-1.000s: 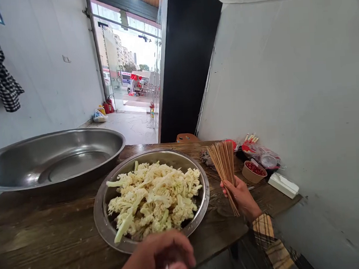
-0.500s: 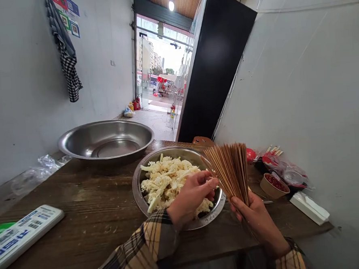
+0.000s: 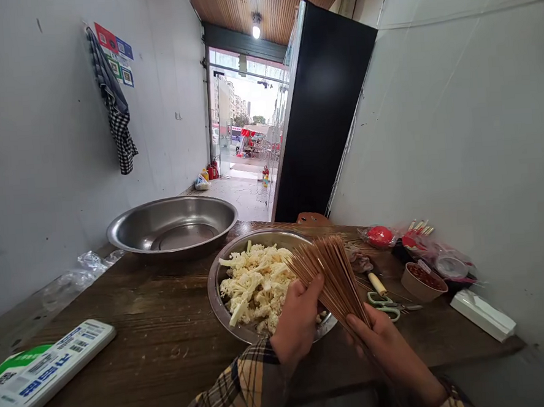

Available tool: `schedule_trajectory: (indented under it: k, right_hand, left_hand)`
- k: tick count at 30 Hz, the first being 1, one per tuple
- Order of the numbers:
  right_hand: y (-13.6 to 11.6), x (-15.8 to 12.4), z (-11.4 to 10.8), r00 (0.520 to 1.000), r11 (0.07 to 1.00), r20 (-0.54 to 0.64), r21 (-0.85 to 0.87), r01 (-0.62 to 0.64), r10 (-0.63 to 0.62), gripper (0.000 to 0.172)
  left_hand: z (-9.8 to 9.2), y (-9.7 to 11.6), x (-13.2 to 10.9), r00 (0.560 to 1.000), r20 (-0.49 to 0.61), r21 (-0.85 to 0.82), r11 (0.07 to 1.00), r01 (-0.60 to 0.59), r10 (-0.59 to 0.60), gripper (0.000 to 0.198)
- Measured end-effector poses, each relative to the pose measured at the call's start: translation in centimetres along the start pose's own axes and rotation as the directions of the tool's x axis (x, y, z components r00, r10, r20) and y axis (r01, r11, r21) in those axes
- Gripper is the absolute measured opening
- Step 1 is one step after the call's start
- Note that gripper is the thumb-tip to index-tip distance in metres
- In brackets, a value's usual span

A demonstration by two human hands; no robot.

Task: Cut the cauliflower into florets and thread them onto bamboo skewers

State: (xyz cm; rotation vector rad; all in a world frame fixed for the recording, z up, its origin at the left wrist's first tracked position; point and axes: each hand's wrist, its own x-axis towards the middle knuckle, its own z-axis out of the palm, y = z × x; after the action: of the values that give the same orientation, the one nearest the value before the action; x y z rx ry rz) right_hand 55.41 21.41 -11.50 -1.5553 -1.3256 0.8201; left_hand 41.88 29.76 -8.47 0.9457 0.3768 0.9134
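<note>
A fanned bundle of thin bamboo skewers (image 3: 333, 267) rises from my right hand (image 3: 377, 338), whose fingers wrap round its lower part. My left hand (image 3: 297, 321) is at the bundle's left side, thumb against the skewers and fingers curled behind them, partly hidden. Beneath the hands stands a metal bowl (image 3: 216, 305) heaped with pale cauliflower florets (image 3: 253, 284). The skewers' upper ends lean over the bowl's right side and cover part of it.
A large steel basin (image 3: 177, 246) stands at the back left, and a white-and-green box (image 3: 56, 364) lies front left. On the right are green-handled scissors (image 3: 384, 307), a paper tub of red sauce (image 3: 424, 280), a white tissue pack (image 3: 484, 313) and a red bagged item (image 3: 380, 236).
My left hand has gone from beside the skewers to touching them. The bundle has tilted left, and the scissors now show. The whole view has shifted a little.
</note>
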Motion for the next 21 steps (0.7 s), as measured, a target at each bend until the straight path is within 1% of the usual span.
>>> schedule_trajectory:
  k: [2, 7, 9, 11, 13, 15, 17, 19, 21]
  right_hand:
    - [0.1, 0.0, 0.1, 0.999, 0.999, -0.017, -0.037, 0.027, -0.028, 0.04]
    - [0.8, 0.3, -0.1, 0.987, 0.996, -0.151, -0.066, 0.053, -0.062, 0.036]
    - [1.3, 0.5, -0.5, 0.979, 0.995, -0.183, -0.066, 0.075, -0.085, 0.034]
    - [1.7, 0.6, -0.8, 0.977, 0.994, -0.189, -0.054, 0.092, -0.101, 0.033]
    - [1.9, 0.5, -1.0, 0.98, 0.997, -0.182, -0.002, 0.083, -0.081, 0.033]
    - [2.1, 0.3, -1.1, 0.986, 0.996, -0.16, 0.059, 0.066, -0.056, 0.034]
    - [2.5, 0.1, -1.6, 0.987, 0.996, -0.149, 0.067, 0.063, -0.053, 0.032]
    - [3.8, 0.3, -2.7, 0.977, 0.998, -0.201, -0.016, 0.068, -0.07, 0.03]
    - [6.0, 0.9, -4.4, 0.944, 0.974, -0.312, -0.223, 0.034, -0.104, 0.028]
  left_hand:
    - [0.0, -0.1, 0.2, 0.999, -0.043, -0.023, 1.0, 0.017, -0.018, 0.033]
    - [-0.3, 0.8, 1.2, 0.993, -0.103, -0.079, 0.995, -0.056, 0.048, 0.022]
    - [-0.3, 1.1, 1.7, 0.991, -0.128, -0.135, 0.989, -0.053, 0.036, 0.019]
    - [-0.4, 1.2, 2.2, 0.99, -0.14, -0.182, 0.983, -0.035, 0.009, 0.015]
    - [-0.5, 1.3, 2.7, 0.988, -0.153, -0.219, 0.975, -0.039, 0.005, 0.012]
    - [-0.8, 1.6, 3.3, 0.984, -0.179, -0.265, 0.961, -0.074, 0.026, 0.012]
    - [-1.4, 2.4, 3.8, 0.977, -0.204, -0.301, 0.945, -0.123, 0.062, 0.018]
    - [-2.2, 3.9, 4.1, 0.968, -0.227, -0.324, 0.93, -0.174, 0.102, 0.024]
    - [-2.8, 5.7, 3.8, 0.961, -0.24, -0.339, 0.916, -0.215, 0.137, 0.027]
